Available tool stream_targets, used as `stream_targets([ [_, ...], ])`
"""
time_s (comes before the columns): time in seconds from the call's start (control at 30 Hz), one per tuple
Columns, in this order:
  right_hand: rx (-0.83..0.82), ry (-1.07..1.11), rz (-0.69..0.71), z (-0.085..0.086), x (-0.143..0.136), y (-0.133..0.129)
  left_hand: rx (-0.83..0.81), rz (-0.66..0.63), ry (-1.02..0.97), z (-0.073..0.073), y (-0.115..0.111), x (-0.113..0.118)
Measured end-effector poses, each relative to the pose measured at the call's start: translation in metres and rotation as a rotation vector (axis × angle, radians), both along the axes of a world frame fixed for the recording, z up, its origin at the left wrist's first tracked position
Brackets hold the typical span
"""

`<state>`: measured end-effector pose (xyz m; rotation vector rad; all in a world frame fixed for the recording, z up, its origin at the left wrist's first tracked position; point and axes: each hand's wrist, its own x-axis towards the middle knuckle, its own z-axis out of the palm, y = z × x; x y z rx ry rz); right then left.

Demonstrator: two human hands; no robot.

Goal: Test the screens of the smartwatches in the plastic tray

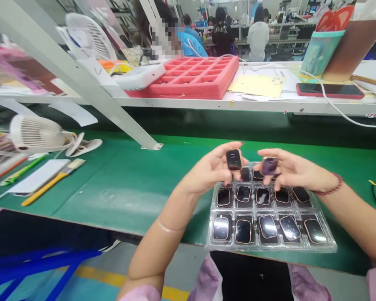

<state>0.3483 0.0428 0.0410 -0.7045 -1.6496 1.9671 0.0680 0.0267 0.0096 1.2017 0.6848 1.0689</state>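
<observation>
Raised over the far rows of a clear plastic tray [210, 234], my left hand [213, 168] grips a square smartwatch body [234, 159] with a dark screen and gold-coloured rim. Close beside it, my right hand [290, 169] pinches a second watch body [270, 166], its face purplish and a little blurred. Several more watch bodies sit in the tray's compartments, such as one [243, 231] in the near row. Both hands partly cover the far row. The tray lies on the green mat at the table's near edge.
A white fan [37, 133], a yellow-handled brush [53, 182] and a green tool [21, 171] lie at the left. Above the table, a shelf [263, 105] carries a red foam tray [194, 79], a phone [330, 90] and a cup [319, 54]. A slanted metal post [113, 104] stands left of my hands.
</observation>
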Motion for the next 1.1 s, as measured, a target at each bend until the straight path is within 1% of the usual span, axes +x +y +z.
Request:
stream_targets([
  [0.03,0.037,-0.028,-0.054,-0.008,-0.01,0.01,-0.014,-0.005,0.052,-0.003,0.006,0.007],
  [0.13,0.135,-0.159,-0.188,-0.032,-0.03,0.03,-0.055,0.126,0.189,-0.023,0.02,0.028],
  [0.2,0.159,-0.198,-0.238,-0.044,-0.032,0.034,-0.064,0.177,0.237,-0.035,0.023,0.037],
  [0.27,0.157,-0.198,-0.271,-0.05,-0.029,0.033,-0.061,0.189,0.252,-0.042,0.022,0.041],
  [0.37,0.156,-0.16,-0.283,-0.055,-0.021,0.031,-0.046,0.19,0.249,-0.043,0.019,0.041],
  [0.57,0.201,-0.117,-0.194,-0.068,-0.019,0.035,-0.009,0.216,0.26,-0.042,0.015,0.04],
  [0.7,0.216,-0.123,-0.179,-0.071,-0.018,0.036,0.018,0.217,0.263,-0.044,0.013,0.038],
  [0.8,0.205,-0.147,-0.191,-0.071,-0.018,0.035,-0.007,0.208,0.243,-0.046,0.014,0.035],
  [0.97,0.086,-0.092,-0.219,-0.066,-0.018,0.035,-0.158,0.189,0.077,-0.051,0.02,0.029],
  [1.1,0.017,-0.128,-0.253,-0.062,-0.016,0.037,-0.172,0.18,0.069,-0.054,0.023,0.028],
])
